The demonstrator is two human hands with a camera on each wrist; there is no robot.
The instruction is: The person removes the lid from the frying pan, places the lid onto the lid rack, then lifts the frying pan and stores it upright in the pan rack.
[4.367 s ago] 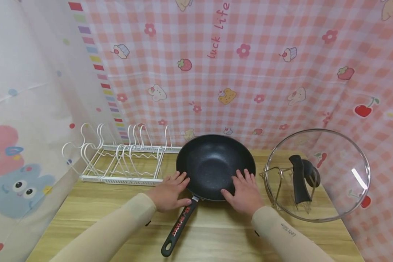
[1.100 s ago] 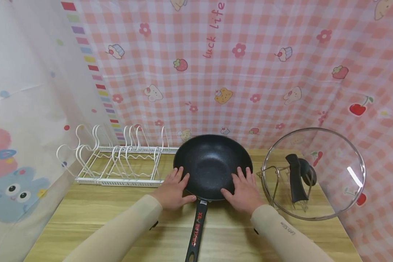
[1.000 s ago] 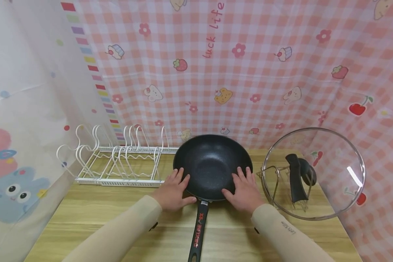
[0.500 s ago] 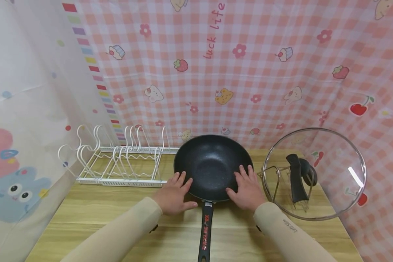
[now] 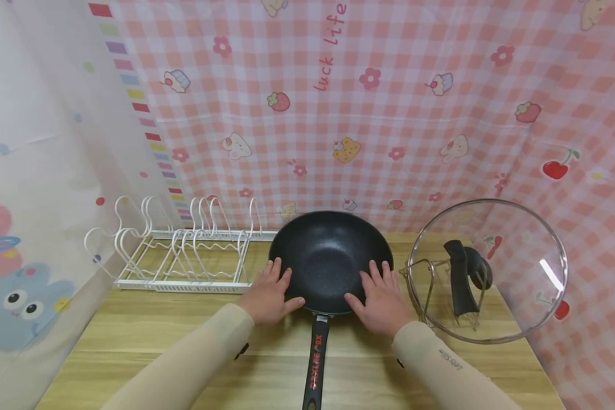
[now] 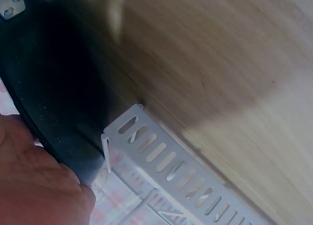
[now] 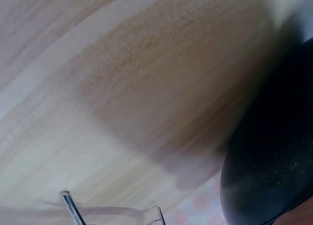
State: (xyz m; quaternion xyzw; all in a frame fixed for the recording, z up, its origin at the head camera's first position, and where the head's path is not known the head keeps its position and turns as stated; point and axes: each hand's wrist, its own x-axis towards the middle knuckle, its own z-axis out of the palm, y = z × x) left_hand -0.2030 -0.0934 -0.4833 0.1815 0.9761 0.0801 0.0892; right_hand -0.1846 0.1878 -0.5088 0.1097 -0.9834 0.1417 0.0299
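A black wok (image 5: 333, 256) with a long handle (image 5: 316, 353) lettered in red sits on the wooden table, its bowl facing up and the handle pointing toward me. My left hand (image 5: 270, 293) rests on its left rim with fingers extended and thumb near the handle's base. On the right rim lies my right hand (image 5: 381, 299), fingers spread over the edge. In the left wrist view the wok's dark outer side (image 6: 54, 83) shows beside the hand. The right wrist view has the wok's side (image 7: 274, 151) at its right edge, with little of the hand visible.
At left stands a white wire rack (image 5: 184, 285) with upright loops, its end close to the wok. A glass lid (image 5: 523, 256) with a black handle leans on a metal wire stand (image 5: 430, 290) at right. A pink checked curtain (image 5: 307, 125) hangs behind the table (image 5: 148, 341).
The wok has turned: its handle swung from pointing lower left to pointing almost straight toward me. Both hands have stayed at the rim, shifting only slightly.
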